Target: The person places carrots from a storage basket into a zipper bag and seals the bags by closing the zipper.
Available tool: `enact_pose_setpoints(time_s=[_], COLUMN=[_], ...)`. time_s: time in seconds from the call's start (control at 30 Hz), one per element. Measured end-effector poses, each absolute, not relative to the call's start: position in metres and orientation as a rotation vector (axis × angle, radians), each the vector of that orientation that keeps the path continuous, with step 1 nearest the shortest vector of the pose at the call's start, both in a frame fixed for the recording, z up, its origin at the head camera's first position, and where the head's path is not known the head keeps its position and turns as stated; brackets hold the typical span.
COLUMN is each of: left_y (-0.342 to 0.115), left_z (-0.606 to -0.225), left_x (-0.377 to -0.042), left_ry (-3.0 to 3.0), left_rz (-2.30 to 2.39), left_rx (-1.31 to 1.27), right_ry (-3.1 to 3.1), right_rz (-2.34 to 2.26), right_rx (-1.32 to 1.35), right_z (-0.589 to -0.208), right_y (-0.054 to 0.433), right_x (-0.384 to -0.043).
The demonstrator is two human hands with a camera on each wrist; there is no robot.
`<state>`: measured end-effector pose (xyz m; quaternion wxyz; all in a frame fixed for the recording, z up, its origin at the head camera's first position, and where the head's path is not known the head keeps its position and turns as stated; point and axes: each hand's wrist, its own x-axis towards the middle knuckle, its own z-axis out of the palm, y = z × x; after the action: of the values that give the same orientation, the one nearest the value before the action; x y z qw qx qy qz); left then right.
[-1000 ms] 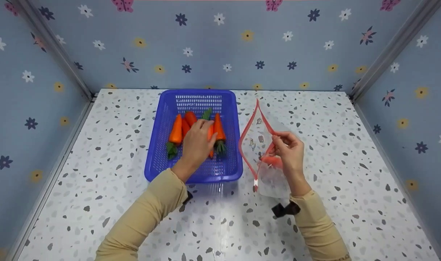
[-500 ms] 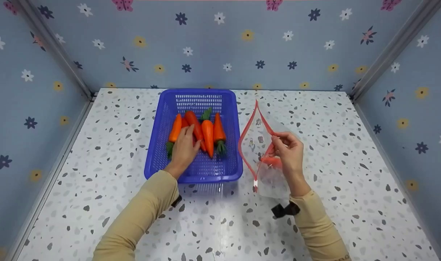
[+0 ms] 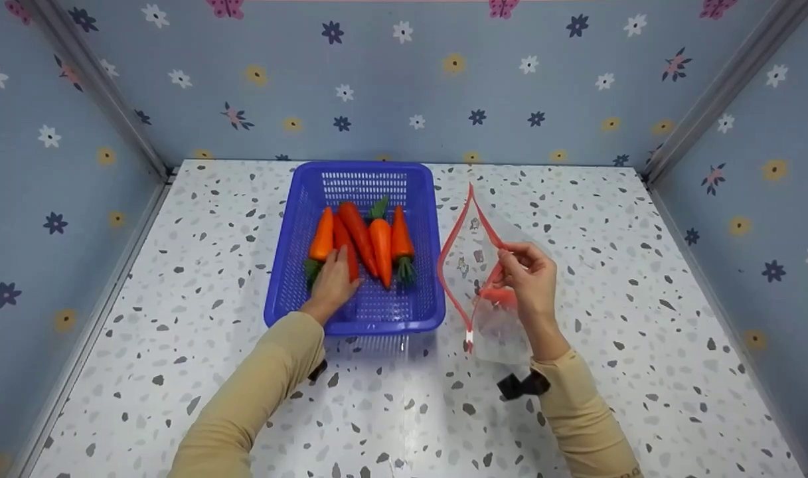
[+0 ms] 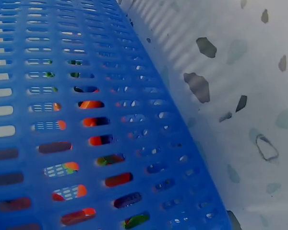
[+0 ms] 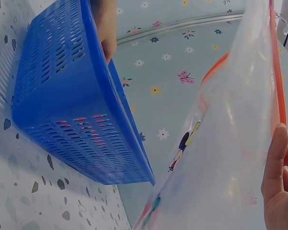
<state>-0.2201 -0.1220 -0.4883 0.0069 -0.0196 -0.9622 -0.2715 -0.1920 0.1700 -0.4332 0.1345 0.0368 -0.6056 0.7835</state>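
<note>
A blue plastic basket (image 3: 284,292) holds several carrots. My left hand (image 3: 332,287) reaches into its near left part, fingers and thumb on either side of the lower end of a red carrot (image 3: 342,234). In the left wrist view the basket's slotted wall (image 4: 134,110) hides that hand. Just right of the basket, my right hand (image 3: 531,271) pinches the red zip edge of a clear zip bag (image 3: 503,332). The bag's mouth gapes towards the basket, and small printed figures show on it. In the right wrist view the right thumb (image 5: 277,153) presses against the zip strip.
Beside the left hand lies an orange carrot (image 3: 323,236); another red carrot (image 3: 358,232) and two orange carrots (image 3: 381,249) are to its right. A speckled white table (image 3: 404,411) bears everything. Flower-patterned panels (image 3: 404,79) wall in the back and sides.
My left hand has moved left and nearer across the basket, from the right-hand carrots to the red carrot at left. The right hand has kept its hold on the bag.
</note>
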Motion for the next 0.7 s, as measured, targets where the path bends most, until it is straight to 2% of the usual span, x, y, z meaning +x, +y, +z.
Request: enact_pose_setpoints(time_s=[0.07, 0.2, 0.6, 0.7], left_y=[-0.122, -0.121, -0.12, -0.119], left_z=[-0.489, -0.492, -0.497, -0.497], left_x=[-0.22, -0.22, -0.22, -0.22], left_ry=[-3.055, -3.122, -3.209, -3.184], left_rz=[-0.841, -0.838, -0.772, -0.748], left_rx=[-0.057, -0.043, -0.023, -0.027], right_ry=[-1.828, -1.84, -1.758, -1.823], right_rz=[2.192, 2.188, 2.29, 2.215], right_rx=[0.032, 0.014, 0.116, 0.075], right_z=[-0.417, -0.416, -0.454, -0.448], right_y=[0.164, 0.163, 0.179, 0.175], right_x=[-0.183, -0.183, -0.201, -0.198])
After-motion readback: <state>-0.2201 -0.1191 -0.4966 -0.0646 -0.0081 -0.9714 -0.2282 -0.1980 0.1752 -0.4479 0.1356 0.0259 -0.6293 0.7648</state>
